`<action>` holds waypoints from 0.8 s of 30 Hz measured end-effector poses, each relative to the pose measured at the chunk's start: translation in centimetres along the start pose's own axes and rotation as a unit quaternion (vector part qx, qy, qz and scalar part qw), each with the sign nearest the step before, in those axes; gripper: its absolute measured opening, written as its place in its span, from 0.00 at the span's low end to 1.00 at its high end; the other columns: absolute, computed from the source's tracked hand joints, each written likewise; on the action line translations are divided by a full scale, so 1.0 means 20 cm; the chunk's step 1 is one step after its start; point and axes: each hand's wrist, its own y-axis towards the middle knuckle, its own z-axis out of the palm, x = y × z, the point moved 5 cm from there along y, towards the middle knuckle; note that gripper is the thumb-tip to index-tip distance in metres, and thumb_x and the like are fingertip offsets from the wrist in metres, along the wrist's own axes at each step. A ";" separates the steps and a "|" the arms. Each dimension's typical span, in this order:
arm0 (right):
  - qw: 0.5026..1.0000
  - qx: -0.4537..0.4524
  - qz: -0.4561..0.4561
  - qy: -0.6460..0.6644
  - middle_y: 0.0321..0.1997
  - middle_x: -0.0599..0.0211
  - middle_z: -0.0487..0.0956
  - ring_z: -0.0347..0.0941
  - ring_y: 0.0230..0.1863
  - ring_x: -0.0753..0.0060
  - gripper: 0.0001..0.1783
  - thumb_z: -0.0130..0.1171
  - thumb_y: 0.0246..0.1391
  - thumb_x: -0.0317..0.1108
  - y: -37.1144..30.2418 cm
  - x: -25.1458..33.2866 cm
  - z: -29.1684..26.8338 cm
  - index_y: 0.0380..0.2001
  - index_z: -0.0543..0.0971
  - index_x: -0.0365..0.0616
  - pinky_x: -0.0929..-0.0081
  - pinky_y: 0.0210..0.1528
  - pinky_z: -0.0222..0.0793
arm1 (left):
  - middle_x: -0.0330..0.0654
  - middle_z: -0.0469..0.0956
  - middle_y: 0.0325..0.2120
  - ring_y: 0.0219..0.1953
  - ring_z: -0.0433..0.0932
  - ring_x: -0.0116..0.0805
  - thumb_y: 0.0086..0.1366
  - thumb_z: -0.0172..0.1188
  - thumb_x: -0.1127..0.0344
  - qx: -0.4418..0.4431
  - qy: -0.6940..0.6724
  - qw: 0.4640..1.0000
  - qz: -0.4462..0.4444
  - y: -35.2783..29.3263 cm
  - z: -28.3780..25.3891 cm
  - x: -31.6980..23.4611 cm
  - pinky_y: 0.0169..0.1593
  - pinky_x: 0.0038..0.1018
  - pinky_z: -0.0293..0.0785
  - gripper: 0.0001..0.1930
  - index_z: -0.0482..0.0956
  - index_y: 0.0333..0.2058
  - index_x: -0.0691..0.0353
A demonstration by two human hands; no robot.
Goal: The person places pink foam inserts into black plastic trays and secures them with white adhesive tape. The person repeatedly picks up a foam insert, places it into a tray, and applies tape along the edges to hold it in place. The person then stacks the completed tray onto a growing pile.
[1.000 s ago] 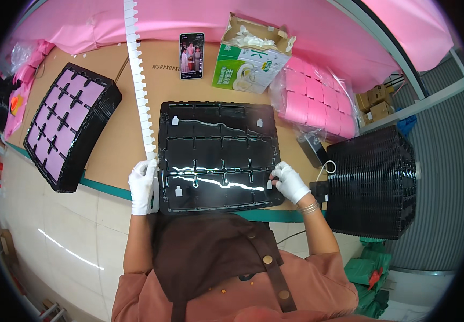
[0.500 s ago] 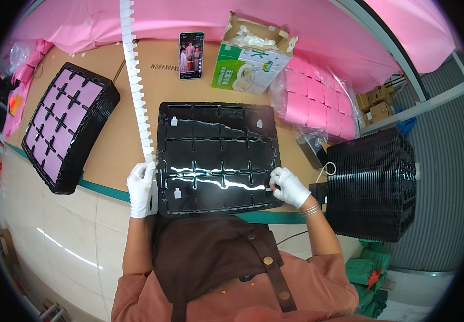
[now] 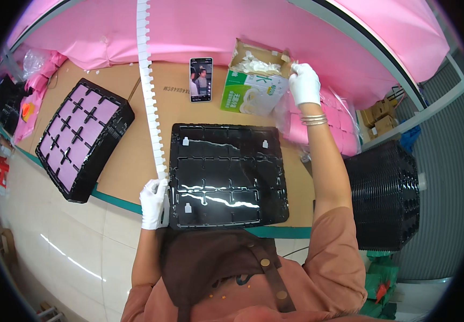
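Note:
A black plastic tray lies on the cardboard-covered table in front of me, with three small white bottle-shaped stickers on it. At its left edge my left hand, in a white glove, pinches the lower part of a long white notched strip, which runs up past the table's far side. My gloved right hand is raised at the right rim of an open green-and-white carton. Its fingers are drawn together; whatever they may hold is too small to make out. Crumpled white scraps fill the carton's top.
Left stands a black tray stack with pink sheets under its top. A phone leans upright at the back. Wrapped pink sheets lie behind my right forearm. A tall stack of black trays stands at the right.
My right hand has moved from the tray's lower right edge up and away to the carton. My left hand stays on the strip beside the tray. The whole view has shifted slightly.

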 end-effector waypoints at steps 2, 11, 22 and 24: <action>0.994 0.107 0.010 0.033 0.37 0.51 0.81 0.78 0.41 0.47 0.10 0.55 0.47 0.30 -0.09 0.02 0.08 0.33 0.84 0.47 0.57 0.47 0.74 | 0.41 0.78 0.26 0.30 0.75 0.27 0.65 0.61 0.64 0.001 0.001 1.000 0.003 -0.02 -0.02 -0.02 0.38 0.25 0.71 0.11 0.82 0.32 0.68; 0.902 0.422 0.033 0.084 0.37 0.52 0.82 0.80 0.39 0.49 0.07 0.62 0.46 0.26 -0.89 -0.18 0.50 0.31 0.83 0.43 0.62 0.45 0.76 | 0.37 0.77 0.23 0.27 0.73 0.23 0.64 0.62 0.68 0.005 0.048 0.998 0.026 -0.04 -0.01 -0.12 0.33 0.23 0.69 0.08 0.83 0.30 0.68; 0.890 0.448 -0.086 0.021 0.32 0.50 0.79 0.78 0.38 0.45 0.06 0.63 0.46 0.32 -0.88 -0.11 0.49 0.25 0.78 0.41 0.57 0.42 0.74 | 0.42 0.77 0.23 0.27 0.76 0.35 0.62 0.62 0.64 -0.015 0.081 0.994 0.067 -0.03 -0.01 -0.10 0.35 0.29 0.72 0.09 0.83 0.30 0.64; 0.871 0.480 -0.088 0.056 0.33 0.49 0.80 0.78 0.40 0.45 0.07 0.63 0.46 0.33 -0.88 -0.14 0.45 0.26 0.79 0.42 0.56 0.43 0.74 | 0.42 0.77 0.23 0.27 0.76 0.36 0.62 0.62 0.64 -0.010 0.079 0.995 0.068 -0.04 -0.01 -0.10 0.34 0.29 0.72 0.08 0.83 0.30 0.64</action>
